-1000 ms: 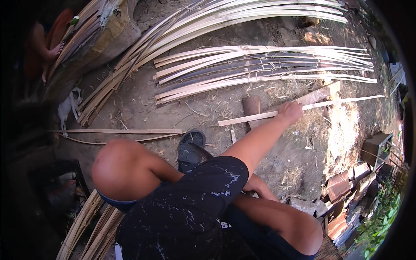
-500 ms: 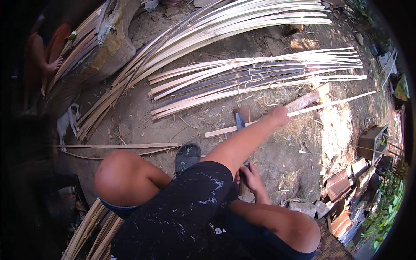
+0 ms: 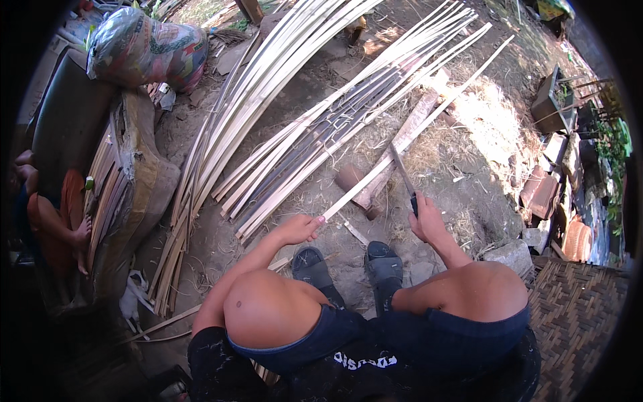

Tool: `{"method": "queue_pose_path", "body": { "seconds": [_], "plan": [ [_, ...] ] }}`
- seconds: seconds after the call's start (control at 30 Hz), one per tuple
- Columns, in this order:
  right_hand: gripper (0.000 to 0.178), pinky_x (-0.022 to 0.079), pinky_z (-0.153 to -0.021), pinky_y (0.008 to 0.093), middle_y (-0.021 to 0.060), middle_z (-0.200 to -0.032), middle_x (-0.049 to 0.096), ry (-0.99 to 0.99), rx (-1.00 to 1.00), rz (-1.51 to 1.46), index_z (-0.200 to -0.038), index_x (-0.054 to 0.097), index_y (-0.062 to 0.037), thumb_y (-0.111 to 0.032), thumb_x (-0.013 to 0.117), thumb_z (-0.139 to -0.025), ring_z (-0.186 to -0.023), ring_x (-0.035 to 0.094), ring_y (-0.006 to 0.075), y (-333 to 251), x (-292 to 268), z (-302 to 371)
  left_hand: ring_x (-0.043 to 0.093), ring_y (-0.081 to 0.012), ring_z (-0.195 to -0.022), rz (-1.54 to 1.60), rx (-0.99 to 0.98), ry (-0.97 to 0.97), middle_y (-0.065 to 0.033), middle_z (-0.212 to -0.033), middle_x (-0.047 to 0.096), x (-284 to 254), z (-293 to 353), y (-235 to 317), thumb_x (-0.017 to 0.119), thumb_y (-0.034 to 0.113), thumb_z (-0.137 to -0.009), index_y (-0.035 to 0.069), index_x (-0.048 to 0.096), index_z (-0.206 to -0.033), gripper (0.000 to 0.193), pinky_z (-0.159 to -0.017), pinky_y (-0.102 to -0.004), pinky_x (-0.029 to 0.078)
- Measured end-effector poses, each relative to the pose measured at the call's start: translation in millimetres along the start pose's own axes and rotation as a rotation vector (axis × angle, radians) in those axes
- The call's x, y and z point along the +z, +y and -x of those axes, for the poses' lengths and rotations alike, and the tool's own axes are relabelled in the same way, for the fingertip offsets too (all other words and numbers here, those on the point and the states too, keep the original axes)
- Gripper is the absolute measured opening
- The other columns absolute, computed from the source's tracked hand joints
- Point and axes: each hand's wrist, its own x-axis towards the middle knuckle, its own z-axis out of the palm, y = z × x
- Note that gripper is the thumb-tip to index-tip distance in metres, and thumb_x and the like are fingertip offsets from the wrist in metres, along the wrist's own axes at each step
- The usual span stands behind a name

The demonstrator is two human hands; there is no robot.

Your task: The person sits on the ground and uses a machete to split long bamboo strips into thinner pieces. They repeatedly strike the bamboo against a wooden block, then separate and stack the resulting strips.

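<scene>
My left hand (image 3: 301, 229) is closed round the near end of a long pale bamboo strip (image 3: 348, 197). The strip slants away to the far right, lying across a flat wooden board (image 3: 418, 114). A knife (image 3: 403, 171) with a dark handle is gripped in my right hand (image 3: 429, 218). Its blade points away from me, and the tip is at the strip, over the board; whether it touches cannot be made out. Under the board's near end sits a brown wooden block (image 3: 351, 179).
Bundles of split strips (image 3: 268, 80) spread beyond, with a tied bundle (image 3: 335, 127) nearer. At left a person's hand (image 3: 82, 231) rests by stacked strips, and a white animal (image 3: 130, 305) lies below. A stuffed sack (image 3: 144, 50) stands back left; a woven mat (image 3: 579, 315) lies right.
My left hand has gone from far along the strip to its near end. My right hand has lifted the knife from between my knees to the board. The view has turned.
</scene>
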Motion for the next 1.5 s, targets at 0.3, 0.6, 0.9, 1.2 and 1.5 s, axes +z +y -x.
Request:
{"method": "queue_pose_path", "body": {
  "seconds": [0.3, 0.6, 0.9, 1.2, 1.5],
  "plan": [
    [0.042, 0.053, -0.069, 0.0518, 0.0252, -0.084, 0.065, 0.011, 0.033, -0.063, -0.128, 0.055, -0.0093, -0.036, 0.059, -0.096, -0.079, 0.066, 0.0457, 5.2, -5.3, -8.0, 0.044, -0.0068, -0.056, 0.697, -0.156, -0.054, 0.0036, -0.063, 0.046, 38.9, 29.8, -27.5, 0.049, 0.037, -0.104, 0.002, 0.064, -0.102, 0.039, -0.053, -0.0256, 0.042],
    [0.036, 0.052, -0.069, 0.0531, 0.0245, -0.09, 0.066, 0.15, 0.067, -0.043, -0.121, 0.057, -0.0088, -0.034, 0.059, -0.096, -0.078, 0.066, 0.0454, 33.6, -21.4, -46.7, 0.036, -0.0058, -0.047, 0.714, -0.168, -0.079, 0.0059, -0.057, 0.043, 24.9, 28.8, -22.2, 0.051, 0.041, -0.103, 0.005, 0.065, -0.099, 0.039, -0.044, -0.0236, 0.031],
    [0.043, 0.052, -0.076, 0.053, 0.0278, -0.095, 0.067, 0.168, 0.29, 0.057, -0.126, 0.054, -0.0044, -0.037, 0.054, -0.098, -0.088, 0.065, 0.047, 75.3, -37.7, -51.5, 0.03, -0.0036, -0.047, 0.843, -0.221, -0.168, 0.007, -0.058, 0.038, 21.8, 97.8, -82.9, 0.05, 0.035, -0.104, 0.005, 0.065, -0.099, 0.034, -0.044, -0.0209, 0.025],
    [0.038, 0.049, -0.079, 0.0517, 0.0273, -0.097, 0.066, 0.401, 0.177, -0.134, -0.123, 0.055, -0.0022, -0.024, 0.062, -0.093, -0.093, 0.064, 0.0457, 50.6, -66.1, -36.9, 0.034, -0.0032, -0.05, 0.84, -0.225, -0.106, 0.0063, -0.063, 0.043, 51.2, 81.4, -38.0, 0.052, 0.037, -0.103, 0.006, 0.068, -0.102, 0.034, -0.046, -0.0213, 0.029],
    [0.044, 0.053, -0.07, 0.052, 0.0279, -0.092, 0.067, -0.352, -0.458, 0.047, -0.127, 0.056, -0.0073, -0.04, 0.054, -0.098, -0.079, 0.065, 0.0471, -67.4, -6.7, 31.6, 0.049, -0.0234, -0.054, 0.147, 0.056, 0.473, -0.0146, -0.06, 0.053, 78.1, 42.8, -6.7, 0.059, 0.034, -0.098, 0.0, 0.065, -0.086, 0.037, -0.056, -0.0396, 0.042]
  ]
}}
